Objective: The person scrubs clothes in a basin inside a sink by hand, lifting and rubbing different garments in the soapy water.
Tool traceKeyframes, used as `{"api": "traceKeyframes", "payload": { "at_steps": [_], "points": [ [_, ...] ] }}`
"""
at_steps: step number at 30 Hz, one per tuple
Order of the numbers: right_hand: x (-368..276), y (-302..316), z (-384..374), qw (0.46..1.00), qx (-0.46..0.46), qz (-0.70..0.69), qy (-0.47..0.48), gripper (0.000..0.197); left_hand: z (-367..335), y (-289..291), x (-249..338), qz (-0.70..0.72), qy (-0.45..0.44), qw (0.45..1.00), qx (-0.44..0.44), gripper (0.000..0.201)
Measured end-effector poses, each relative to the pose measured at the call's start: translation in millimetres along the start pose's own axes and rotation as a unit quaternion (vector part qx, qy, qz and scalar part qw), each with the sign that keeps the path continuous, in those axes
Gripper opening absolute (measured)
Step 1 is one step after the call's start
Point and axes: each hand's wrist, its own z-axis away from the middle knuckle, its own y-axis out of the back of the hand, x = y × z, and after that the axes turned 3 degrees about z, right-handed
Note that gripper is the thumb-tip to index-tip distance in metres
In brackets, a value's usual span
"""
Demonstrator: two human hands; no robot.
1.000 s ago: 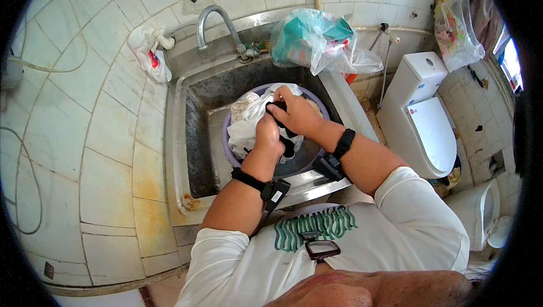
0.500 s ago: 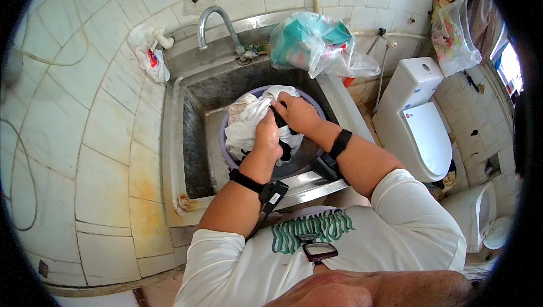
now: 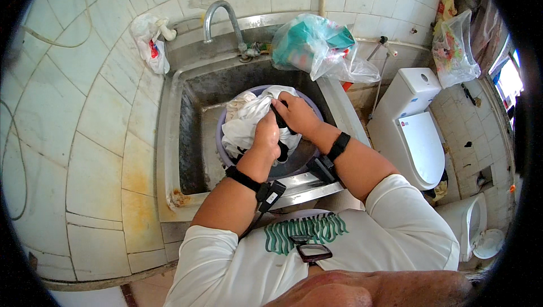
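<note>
A purple basin [image 3: 219,137] stands in the steel sink [image 3: 164,154], holding wet-looking white clothes [image 3: 242,130] and some black cloth. Both my hands meet over the right part of this pile. My left hand [image 3: 267,135] is closed, its thumb side up, on a bunched piece of black cloth [image 3: 279,119]. Curled over the same piece from the far side is my right hand [image 3: 298,115]. Black cloth also hangs out below my left hand. My fingertips and much of the gripped cloth are hidden. Dark water shows in the basin's near right part.
A curved faucet [image 3: 223,5] rises behind the sink. A clear plastic bag with green contents [image 3: 313,44] lies on the back right corner. One white bag [image 3: 150,47] hangs on the left wall. To the right stands a white toilet [image 3: 421,143].
The whole view has shifted slightly. My hands stay closed together on the black cloth, with only a slight change in their pose.
</note>
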Motion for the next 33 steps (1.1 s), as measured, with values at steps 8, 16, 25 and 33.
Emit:
{"api": "traceKeyframes", "payload": {
  "at_steps": [8, 16, 25, 33],
  "points": [
    [-31.2, 6.4, 14.9, 0.988, -0.052, 0.002, 0.144, 0.024, 11.7, 3.7, 11.6, 0.179, 0.066, 0.975, -0.116, 0.037],
    [-16.8, 2.6, 6.2, 0.999, 0.015, 0.036, -0.01, 0.029, 13.2, -5.0, 10.2, 0.039, 0.033, 0.999, -0.015, 0.048],
    [-31.1, 8.2, 16.3, 0.988, -0.057, -0.012, 0.14, 0.026, -6.6, 19.0, -4.9, 0.135, 0.084, 0.98, -0.119, 0.048],
    [-9.5, 4.7, 4.1, 0.999, -0.048, 0.021, 0.005, 0.03, 6.0, 1.5, 3.4, 0.039, 0.042, 0.998, -0.031, 0.05]
  ]
}}
